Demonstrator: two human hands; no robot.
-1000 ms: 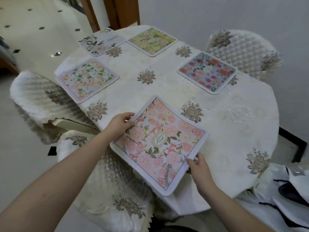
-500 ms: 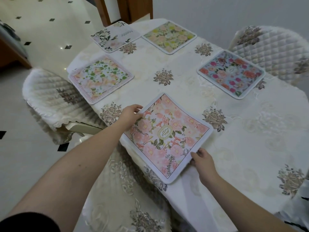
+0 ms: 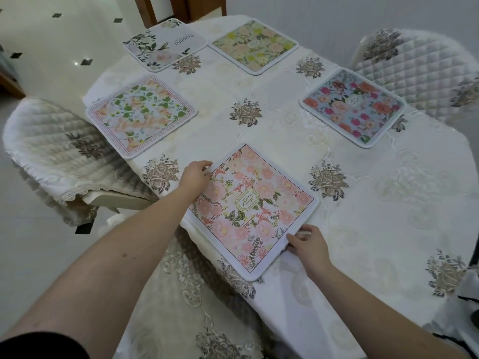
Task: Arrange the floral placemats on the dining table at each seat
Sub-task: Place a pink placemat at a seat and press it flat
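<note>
Head view: pink floral white-edged placemat (image 3: pixel 252 207) lies centre-frame at the table's near edge. Your left hand (image 3: pixel 195 175) and right hand (image 3: pixel 308 244) pinch opposite corners. Looks thin, light, floppy; grip edges.

Home dining room — clothed table (image 3: pixel 285 120), quilted chairs (image 3: pixel 425 73).

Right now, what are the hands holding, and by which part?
Both hold the pink floral placemat: the left hand pinches its left corner, the right hand grips its near right edge. The mat lies on the table.
</note>
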